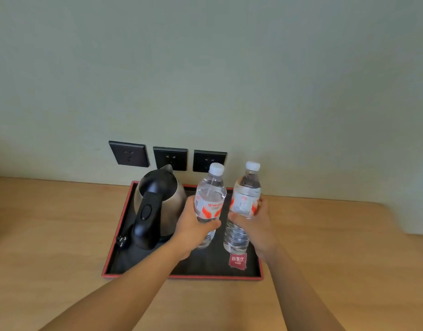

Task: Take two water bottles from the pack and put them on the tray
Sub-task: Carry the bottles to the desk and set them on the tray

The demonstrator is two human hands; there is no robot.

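Note:
Two clear water bottles with white caps and red-and-white labels stand upright over the black tray with a red rim (182,276). My left hand (192,231) grips the left bottle (210,194) around its lower label. My right hand (256,225) grips the right bottle (246,194) around its label. Both bottle bases sit low over the tray's right half; I cannot tell whether they touch it. The pack is out of view.
A steel kettle with a black handle (158,206) fills the tray's left half, its plug (121,241) lying beside it. A red logo (238,261) marks the tray floor. The tray rests on a wooden counter (50,235) against a wall with three black sockets (170,158).

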